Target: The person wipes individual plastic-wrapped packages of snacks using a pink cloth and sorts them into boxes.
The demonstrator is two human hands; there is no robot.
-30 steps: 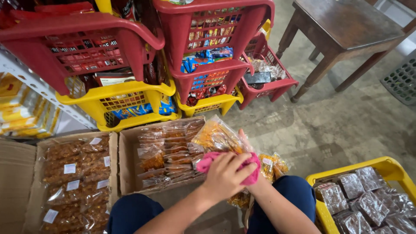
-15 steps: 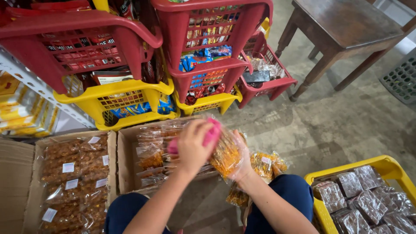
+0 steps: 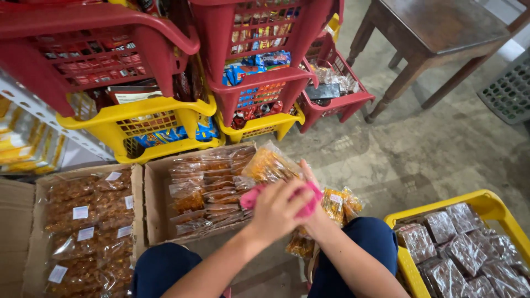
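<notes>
Concrete floor below: left hand point(image 3: 279, 209) grips a pink cloth point(image 3: 302, 205) against a snack packet point(image 3: 269, 164); right hand point(image 3: 312, 207) beneath, grip unclear.

I saw stacked red baskets point(image 3: 259, 38) over yellow baskets point(image 3: 143, 124) full of packaged goods. Two cardboard boxes point(image 3: 154, 204) of bagged brown snacks sat on the concrete floor point(image 3: 436, 149). A yellow crate point(image 3: 491, 207) held dark wrapped packets, and a wooden table point(image 3: 436, 33) stood beyond, beside a grey crate point(image 3: 510, 91).
</notes>
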